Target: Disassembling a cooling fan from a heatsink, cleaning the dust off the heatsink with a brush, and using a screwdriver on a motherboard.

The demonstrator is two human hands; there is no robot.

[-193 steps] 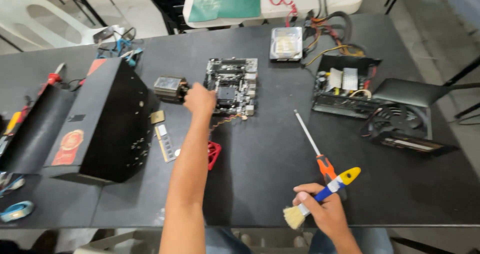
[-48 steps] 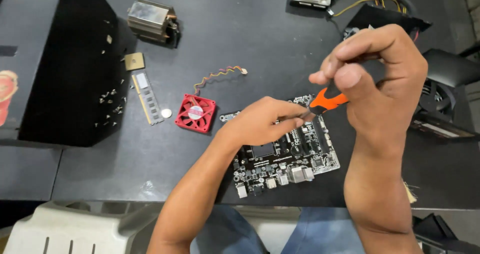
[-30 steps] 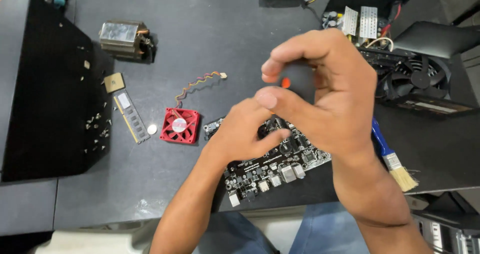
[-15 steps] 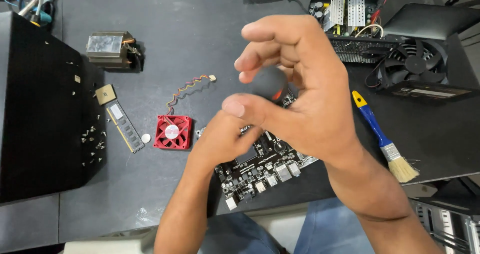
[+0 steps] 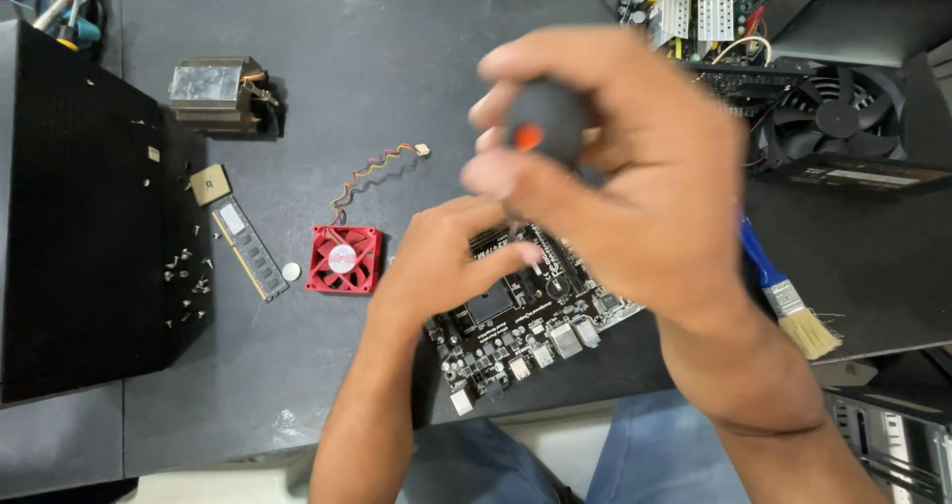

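A black motherboard point(image 5: 516, 335) lies at the near edge of the dark table point(image 5: 397, 67), partly under my hands. My left hand point(image 5: 446, 261) rests on its upper left part, fingers pressing down on it. My right hand point(image 5: 635, 177) is raised above the board, curled around the black and orange handle of a screwdriver point(image 5: 540, 127) held upright. The shaft points down toward the board; its tip is hidden between my hands.
A small red fan point(image 5: 343, 259) with a twisted cable lies left of the board, beside a memory stick point(image 5: 248, 248), a coin cell and a processor chip point(image 5: 208, 184). A black computer case point(image 5: 79, 216) fills the left. A metal heatsink point(image 5: 213, 89), a blue-handled brush point(image 5: 788, 296) and a graphics card point(image 5: 843, 117) lie around.
My right hand has shifted its grip on the screwdriver and turned it upright over the board. The left hand stays on the motherboard. The view has drifted slightly.
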